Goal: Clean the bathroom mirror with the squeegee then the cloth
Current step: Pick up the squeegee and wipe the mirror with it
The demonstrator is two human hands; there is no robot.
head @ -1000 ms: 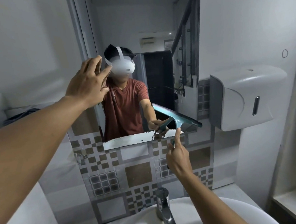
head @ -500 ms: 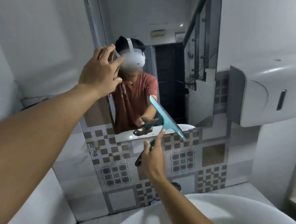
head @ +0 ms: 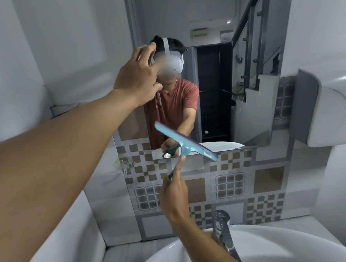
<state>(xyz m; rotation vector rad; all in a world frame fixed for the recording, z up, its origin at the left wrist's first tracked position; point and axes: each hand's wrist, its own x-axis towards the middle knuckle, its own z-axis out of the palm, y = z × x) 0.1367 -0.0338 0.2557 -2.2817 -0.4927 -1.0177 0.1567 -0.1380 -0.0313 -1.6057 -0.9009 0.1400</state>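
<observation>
Teal plastic is what the squeegee (head: 186, 143) is made of, and the right hand (head: 175, 193) holds it by the handle, low down in front of the bottom edge of the mirror (head: 216, 87). The fingers (head: 179, 168) of that hand are pinching the handle, with one finger lying straight up along it. The handle points up from the hand. The blade sits on top like the bar of a T, but it is tilted: its left end is high and its right end is low.

The left hand (head: 139, 80) is up near the left side of the mirror, with its fingers loosely spread and curled. It holds nothing. I cannot tell if it touches the glass.

The right hand is the one that matters. I think the blade must be turned flat and lifted to the top of the glass. No cloth can be seen.
</observation>
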